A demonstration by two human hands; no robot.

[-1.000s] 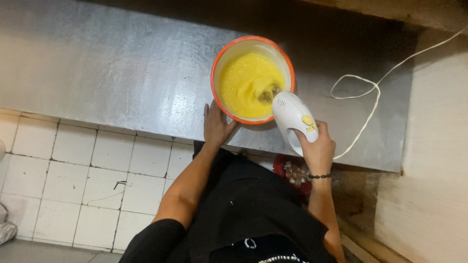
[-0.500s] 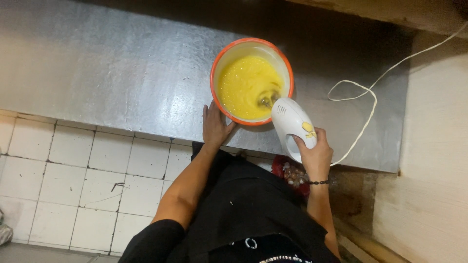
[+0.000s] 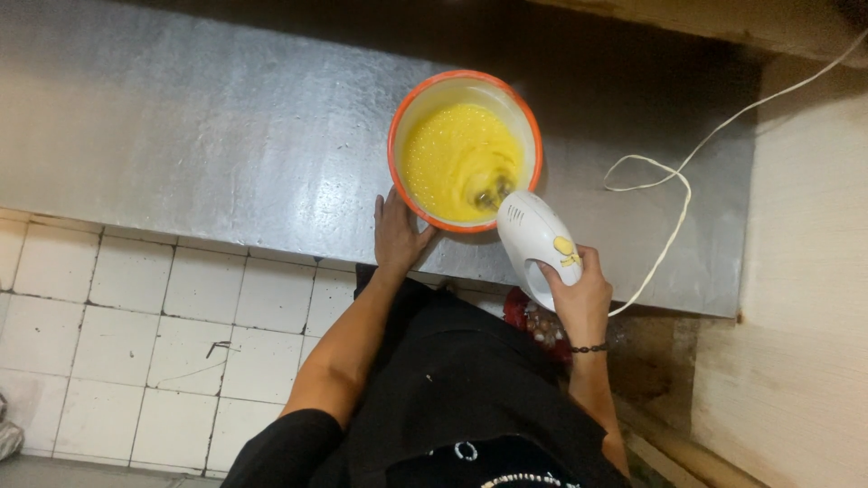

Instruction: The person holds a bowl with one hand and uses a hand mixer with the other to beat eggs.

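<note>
1. The right hand is clenched around the handle of a white plastic electric hand mixer with a yellow mark on its side; its fingers wrap the grip fully.
2. The mixer's metal beaters dip into the yellow foamy batter, close to the near-right wall of the bowl.
3. The round orange-rimmed plastic bowl stands on the grey, scuffed metal tabletop, close to its front edge.
4. The left hand lies flat on the tabletop with its fingers spread, pressed against the bowl's near-left side; it braces the bowl and grips nothing.
5. A thin white power cord loops loosely across the tabletop to the right of the bowl, then rises toward the upper right corner.
6. Below the tabletop edge are white wall tiles and the person's black clothing.
7. Risks, as I judge them:
   - The beaters sit near the bowl wall; striking it could jolt the bowl or spatter batter.
   - The bowl stands near the front edge, so a slipping left hand could let it creep off.
   - The slack cord loop could snag and tug the mixer.
   - Tilting or lifting the running beaters could fling batter out.
</note>
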